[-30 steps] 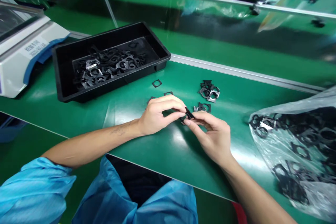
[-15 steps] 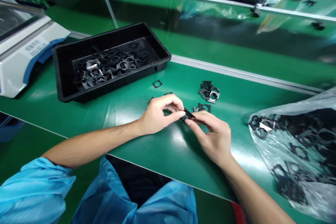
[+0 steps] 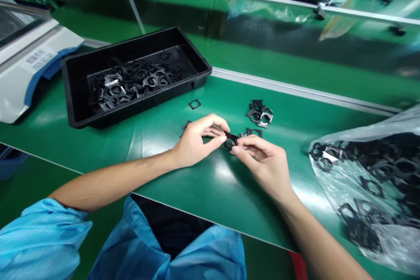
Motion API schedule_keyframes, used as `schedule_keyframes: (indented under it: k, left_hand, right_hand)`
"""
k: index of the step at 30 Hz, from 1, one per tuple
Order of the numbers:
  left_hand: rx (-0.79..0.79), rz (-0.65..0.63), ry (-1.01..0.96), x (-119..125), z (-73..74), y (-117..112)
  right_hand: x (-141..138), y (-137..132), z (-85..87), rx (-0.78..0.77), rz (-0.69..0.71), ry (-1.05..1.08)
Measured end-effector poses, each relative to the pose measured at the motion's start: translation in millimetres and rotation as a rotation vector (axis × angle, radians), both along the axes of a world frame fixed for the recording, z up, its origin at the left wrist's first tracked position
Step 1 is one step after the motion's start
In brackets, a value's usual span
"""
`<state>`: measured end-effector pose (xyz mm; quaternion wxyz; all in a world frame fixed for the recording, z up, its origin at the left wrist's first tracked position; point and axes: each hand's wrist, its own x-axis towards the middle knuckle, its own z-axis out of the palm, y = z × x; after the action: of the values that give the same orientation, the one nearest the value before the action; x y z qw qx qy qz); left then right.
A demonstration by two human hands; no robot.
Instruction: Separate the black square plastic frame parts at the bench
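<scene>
My left hand (image 3: 200,140) and my right hand (image 3: 265,162) meet over the green table (image 3: 210,183). Between their fingertips they pinch a small black frame part (image 3: 231,136), one hand at each end. Just beyond the hands lies a small heap of the same black and silver frame parts (image 3: 260,113), with two more (image 3: 252,132) beside my right fingers. A single square frame (image 3: 194,104) lies apart, nearer the tray. Both hands are closed in a pinch.
A black tray (image 3: 75,96) holding several frame parts stands at the left. A white and blue machine (image 3: 29,70) sits at the far left. A clear plastic bag (image 3: 374,175) full of black parts lies at the right. An aluminium rail (image 3: 295,89) runs behind.
The hands stay together on the part; my right fingers have curled in closer and the part sits a little lower and flatter. The view has shifted slightly.
</scene>
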<state>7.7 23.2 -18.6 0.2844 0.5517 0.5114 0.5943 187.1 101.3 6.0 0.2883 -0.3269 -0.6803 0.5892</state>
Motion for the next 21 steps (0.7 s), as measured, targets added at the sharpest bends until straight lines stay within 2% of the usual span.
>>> schedule_keyframes:
  k: [3, 5, 10, 13, 17, 19, 21]
  left_hand:
    - [0.168, 0.047, 0.238, -1.2, 2.5, -0.8]
    - [0.226, 0.048, 0.329, -1.4, 3.7, -1.0]
    - [0.227, 0.025, 0.328, -0.5, 3.9, -0.6]
    - [0.148, -0.001, 0.201, -0.5, 3.7, 0.0]
    - [-0.082, -0.125, -0.076, -1.7, 3.1, 2.1]
    - [-0.159, -0.179, -0.191, -2.8, 2.8, 3.9]
    - [-0.226, -0.201, -0.317, -4.2, 2.5, 5.9]
  right_hand:
    - [-0.8, -4.1, 2.8, -0.016, 0.028, -0.005]
    - [-0.9, -6.0, 4.0, -0.01, 0.044, -0.014]
    - [0.4, -6.0, 3.9, 0.123, 0.066, -0.031]
    - [2.2, -4.2, 2.1, 0.307, 0.078, -0.044]
    - [4.0, -2.3, 0.0, 0.509, 0.084, -0.057]
    - [4.3, -1.6, 0.4, 0.487, 0.081, -0.061]
    - [4.7, -0.7, 2.0, 0.343, 0.071, -0.047]
